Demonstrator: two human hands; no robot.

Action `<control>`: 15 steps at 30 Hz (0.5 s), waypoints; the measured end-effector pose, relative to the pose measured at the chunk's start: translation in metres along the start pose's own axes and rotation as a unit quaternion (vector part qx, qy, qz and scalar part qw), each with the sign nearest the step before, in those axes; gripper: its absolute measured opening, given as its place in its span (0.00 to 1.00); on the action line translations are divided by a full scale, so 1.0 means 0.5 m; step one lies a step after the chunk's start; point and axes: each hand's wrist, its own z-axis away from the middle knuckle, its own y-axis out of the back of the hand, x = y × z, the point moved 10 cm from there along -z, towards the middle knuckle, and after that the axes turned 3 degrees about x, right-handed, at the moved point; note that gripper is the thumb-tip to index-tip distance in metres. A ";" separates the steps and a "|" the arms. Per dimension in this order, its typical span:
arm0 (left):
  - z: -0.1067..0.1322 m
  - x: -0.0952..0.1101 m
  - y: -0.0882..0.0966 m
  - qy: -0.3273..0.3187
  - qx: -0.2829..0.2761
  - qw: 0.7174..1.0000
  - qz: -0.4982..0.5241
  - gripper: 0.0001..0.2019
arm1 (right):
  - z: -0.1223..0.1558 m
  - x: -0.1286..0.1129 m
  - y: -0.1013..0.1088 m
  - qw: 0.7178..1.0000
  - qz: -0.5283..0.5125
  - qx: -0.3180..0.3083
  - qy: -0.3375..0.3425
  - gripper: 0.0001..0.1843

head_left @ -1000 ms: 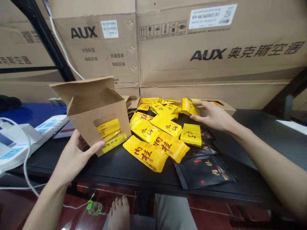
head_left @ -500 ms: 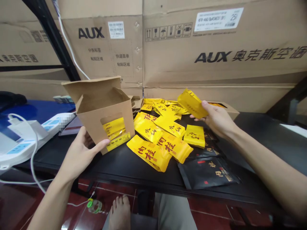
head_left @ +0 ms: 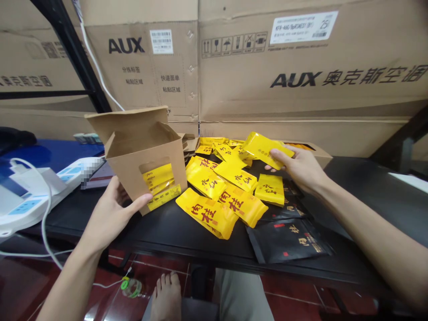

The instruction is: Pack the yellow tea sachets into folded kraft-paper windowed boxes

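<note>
My left hand (head_left: 120, 211) grips the lower left corner of a brown cardboard box (head_left: 130, 167), thumb across its front. The box is tilted, its lid up, and yellow packets show through the front window. Between the thumb and fingers of my right hand (head_left: 296, 162) is a yellow packet (head_left: 262, 148), raised over the right side of a pile. That pile holds several yellow packets with dark red Chinese characters, among them a front packet (head_left: 207, 214) and a smaller packet (head_left: 270, 189) below my right hand. Black packets (head_left: 290, 240) lie at the front right.
Large AUX cartons (head_left: 301, 53) stand behind the black table (head_left: 150, 234). A low brown box (head_left: 323, 154) sits behind my right hand. On the left are a white power strip (head_left: 26, 207) and cables. A plastic bottle (head_left: 131, 287) lies on the red floor.
The yellow packet in my right hand has turned flatter and dropped slightly, and the fingers have shifted over it. My left hand and the box stay in place.
</note>
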 end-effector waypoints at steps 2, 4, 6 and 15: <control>0.001 0.002 0.001 -0.003 0.001 1.000 0.001 0.31 | 0.002 0.000 0.000 1.000 -0.005 -0.001 -0.004 0.17; 0.001 0.003 0.001 -0.003 0.001 1.000 0.001 0.31 | 0.005 0.002 -0.002 1.000 -0.003 -0.004 -0.016 0.16; 0.001 0.004 -0.001 -0.003 0.001 1.000 0.003 0.32 | 0.006 0.005 -0.004 1.000 0.003 -0.004 -0.027 0.14; 0.003 0.011 -0.003 -0.006 0.000 1.000 -0.001 0.33 | 0.001 0.012 -0.004 0.999 -0.027 -0.010 -0.018 0.19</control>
